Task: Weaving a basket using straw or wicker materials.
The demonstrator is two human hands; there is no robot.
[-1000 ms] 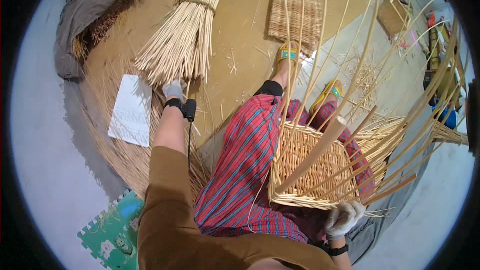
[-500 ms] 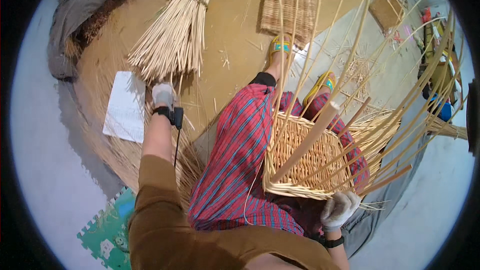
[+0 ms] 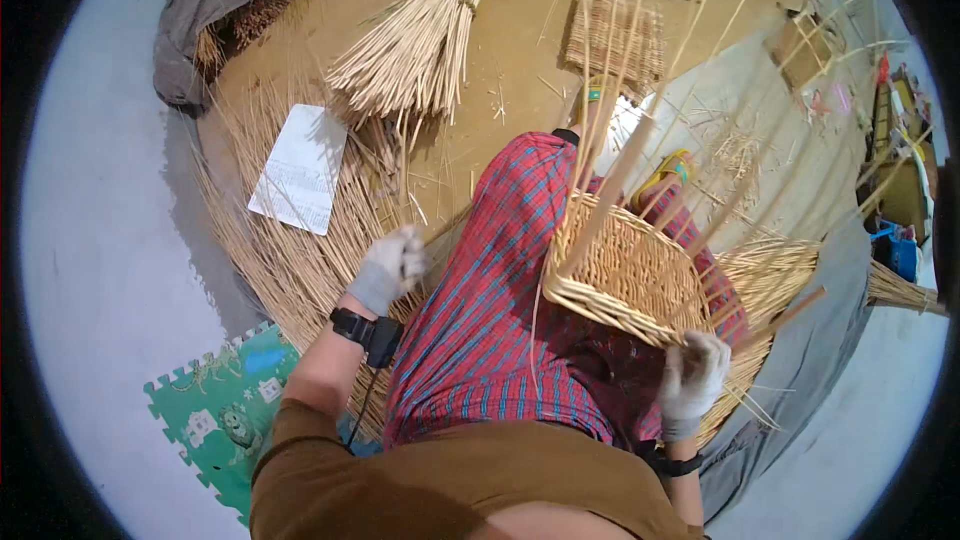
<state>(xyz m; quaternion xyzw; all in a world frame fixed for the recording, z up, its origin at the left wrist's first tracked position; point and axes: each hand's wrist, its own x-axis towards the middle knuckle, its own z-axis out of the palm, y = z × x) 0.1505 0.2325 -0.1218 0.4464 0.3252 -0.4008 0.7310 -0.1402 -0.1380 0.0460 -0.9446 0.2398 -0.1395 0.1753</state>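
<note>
One pale tan, low-walled, roughly rectangular wicker basket (image 3: pixel 612 306) with a plaited rim, on a seated person's red-and-blue patterned cloth trousers (image 3: pixel 490 280).
Open side up; long axis left to right, the right end nearer the person. Long, thin, pale stakes (image 3: pixel 632 25) fan upward and away, crossing the view of the floor; one thick round wooden rod (image 3: pixel 607 195) leans among them. Bent fingers of the white-gloved right hand (image 3: pixel 693 380) meet the near right corner, their grip unclear; those of the white-gloved left hand (image 3: pixel 392 268), apart, are curled, contents unclear. Left: a tied sheaf of pale sticks (image 3: pixel 405 70), a white paper sheet (image 3: pixel 300 168).
</note>
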